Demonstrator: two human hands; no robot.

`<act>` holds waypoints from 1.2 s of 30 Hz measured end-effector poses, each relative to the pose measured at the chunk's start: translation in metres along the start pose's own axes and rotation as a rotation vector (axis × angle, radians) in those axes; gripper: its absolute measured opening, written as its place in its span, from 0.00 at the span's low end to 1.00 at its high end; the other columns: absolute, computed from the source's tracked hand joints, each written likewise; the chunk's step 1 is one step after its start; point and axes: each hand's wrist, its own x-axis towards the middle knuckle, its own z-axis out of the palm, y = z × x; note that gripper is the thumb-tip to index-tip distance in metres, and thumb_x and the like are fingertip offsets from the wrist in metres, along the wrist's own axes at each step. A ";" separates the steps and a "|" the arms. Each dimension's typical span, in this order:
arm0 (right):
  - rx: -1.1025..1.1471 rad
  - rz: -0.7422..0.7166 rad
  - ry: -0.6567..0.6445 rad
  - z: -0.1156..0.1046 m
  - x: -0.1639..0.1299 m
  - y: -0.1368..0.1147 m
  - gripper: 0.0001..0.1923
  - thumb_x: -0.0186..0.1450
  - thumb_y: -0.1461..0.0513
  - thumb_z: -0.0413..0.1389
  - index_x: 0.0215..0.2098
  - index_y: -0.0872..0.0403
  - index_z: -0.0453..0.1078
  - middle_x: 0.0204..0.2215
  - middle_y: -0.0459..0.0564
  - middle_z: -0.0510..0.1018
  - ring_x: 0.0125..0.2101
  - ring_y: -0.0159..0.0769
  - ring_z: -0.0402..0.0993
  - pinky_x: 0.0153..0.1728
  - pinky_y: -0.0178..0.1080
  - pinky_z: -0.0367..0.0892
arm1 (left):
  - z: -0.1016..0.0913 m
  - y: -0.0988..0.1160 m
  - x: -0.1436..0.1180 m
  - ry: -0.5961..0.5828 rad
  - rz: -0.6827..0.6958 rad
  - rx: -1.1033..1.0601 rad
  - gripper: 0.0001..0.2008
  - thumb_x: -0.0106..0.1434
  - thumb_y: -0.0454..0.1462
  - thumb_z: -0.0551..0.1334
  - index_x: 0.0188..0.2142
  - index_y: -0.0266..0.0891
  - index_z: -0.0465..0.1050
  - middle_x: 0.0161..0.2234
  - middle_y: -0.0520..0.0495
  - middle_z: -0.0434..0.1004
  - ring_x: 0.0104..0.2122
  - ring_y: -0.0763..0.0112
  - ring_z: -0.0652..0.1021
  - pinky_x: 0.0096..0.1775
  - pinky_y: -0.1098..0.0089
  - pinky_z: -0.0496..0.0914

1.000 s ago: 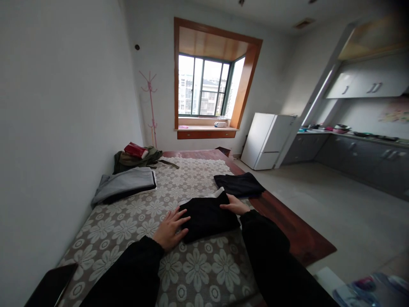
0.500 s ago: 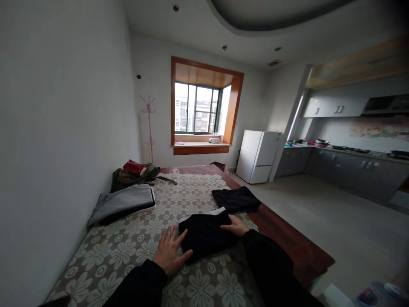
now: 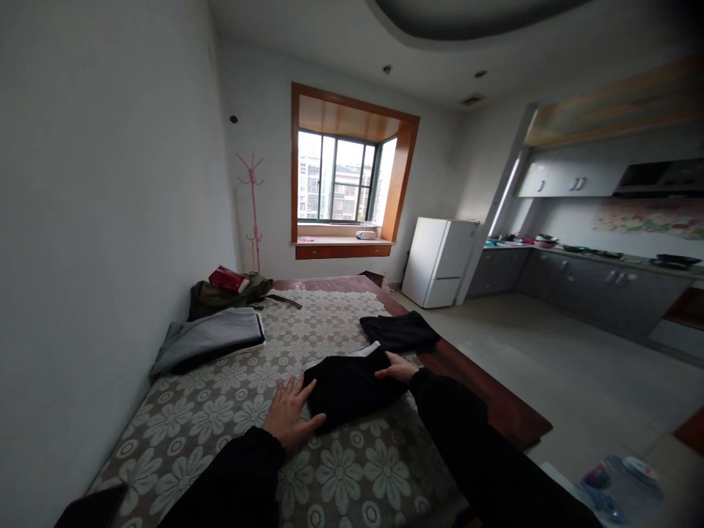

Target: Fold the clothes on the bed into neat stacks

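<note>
A folded black garment (image 3: 352, 389) with a white strip along its far edge lies on a flower-patterned cloth (image 3: 206, 418). At its left side rests my left hand (image 3: 291, 418), palm down with fingers spread and their tips at the fabric. Over the garment's right edge lies my right hand (image 3: 399, 369). Its thumb and forefinger stand apart on the black fabric; the other fingers are mostly hidden. Just beyond sits another folded dark garment (image 3: 399, 330), close to the table's right edge.
Along the left wall are a stack of folded clothes with grey on top (image 3: 214, 337) and a green bag (image 3: 231, 297) bearing a red packet (image 3: 228, 279). A dark flat object (image 3: 93, 506) lies at the near left corner. A large plastic bottle (image 3: 621, 484) stands lower right.
The view has tilted down slightly and swung right, showing more of the bottle and the dark flat object. Both hands stay at the black garment's sides with little visible change.
</note>
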 end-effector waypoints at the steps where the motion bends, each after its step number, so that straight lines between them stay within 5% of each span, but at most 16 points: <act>1: -0.010 0.007 0.003 0.000 0.001 0.000 0.30 0.39 0.66 0.72 0.40 0.55 0.73 0.41 0.52 0.80 0.49 0.54 0.74 0.58 0.56 0.63 | 0.000 -0.001 0.001 0.003 0.003 -0.031 0.41 0.60 0.57 0.59 0.68 0.44 0.57 0.70 0.39 0.50 0.69 0.48 0.50 0.67 0.46 0.42; 5: -0.027 0.032 0.012 0.002 0.005 -0.004 0.37 0.37 0.67 0.72 0.46 0.55 0.72 0.43 0.52 0.80 0.52 0.53 0.72 0.60 0.55 0.60 | 0.003 -0.007 0.004 0.051 0.016 -0.243 0.38 0.58 0.49 0.64 0.66 0.40 0.62 0.70 0.38 0.51 0.69 0.51 0.54 0.68 0.49 0.45; 9: 0.028 0.008 -0.015 0.004 0.003 -0.008 0.36 0.40 0.64 0.72 0.48 0.55 0.71 0.46 0.53 0.79 0.52 0.52 0.73 0.59 0.53 0.62 | 0.003 -0.005 0.007 0.104 0.051 -0.678 0.37 0.55 0.47 0.68 0.63 0.41 0.67 0.70 0.40 0.53 0.67 0.50 0.60 0.65 0.53 0.57; 13: 0.137 -0.044 -0.020 0.006 -0.012 -0.007 0.40 0.45 0.60 0.70 0.56 0.52 0.67 0.52 0.52 0.77 0.54 0.49 0.72 0.60 0.50 0.62 | 0.002 0.001 0.007 0.012 -0.079 -1.085 0.39 0.52 0.48 0.72 0.62 0.43 0.68 0.66 0.38 0.62 0.56 0.51 0.75 0.56 0.56 0.71; 17: 0.367 -0.042 -0.109 0.012 -0.030 -0.009 0.48 0.48 0.60 0.70 0.65 0.45 0.58 0.51 0.50 0.77 0.52 0.47 0.74 0.57 0.50 0.66 | 0.006 0.003 0.005 -0.084 -0.160 -1.122 0.38 0.53 0.46 0.71 0.62 0.41 0.67 0.49 0.39 0.80 0.44 0.55 0.81 0.47 0.55 0.75; 22: 0.376 -0.218 -0.150 0.013 -0.032 -0.042 0.54 0.50 0.63 0.68 0.69 0.41 0.49 0.55 0.49 0.74 0.50 0.44 0.75 0.56 0.49 0.66 | 0.014 -0.001 0.008 0.084 -0.084 -1.098 0.36 0.51 0.36 0.69 0.61 0.42 0.68 0.57 0.42 0.74 0.49 0.58 0.78 0.52 0.59 0.73; 26: 0.238 -0.405 -0.106 -0.016 -0.009 -0.101 0.45 0.52 0.62 0.66 0.66 0.43 0.58 0.56 0.48 0.72 0.53 0.45 0.71 0.56 0.49 0.66 | 0.020 -0.010 0.016 0.091 -0.198 -1.262 0.40 0.51 0.38 0.68 0.64 0.44 0.60 0.59 0.39 0.71 0.52 0.55 0.77 0.45 0.60 0.76; 31: -0.121 -0.586 -0.017 -0.074 0.049 -0.169 0.34 0.50 0.68 0.62 0.56 0.46 0.72 0.52 0.45 0.75 0.56 0.45 0.67 0.60 0.48 0.59 | 0.018 -0.014 0.019 0.042 -0.333 -1.281 0.36 0.46 0.44 0.73 0.55 0.42 0.70 0.54 0.37 0.73 0.54 0.51 0.75 0.41 0.63 0.78; 36: -0.316 -0.456 0.099 -0.112 0.101 -0.187 0.40 0.47 0.73 0.59 0.58 0.47 0.71 0.41 0.44 0.79 0.40 0.40 0.74 0.53 0.47 0.67 | 0.010 -0.007 0.013 0.011 -0.276 -1.234 0.31 0.49 0.49 0.73 0.51 0.43 0.74 0.47 0.41 0.77 0.49 0.56 0.77 0.43 0.63 0.77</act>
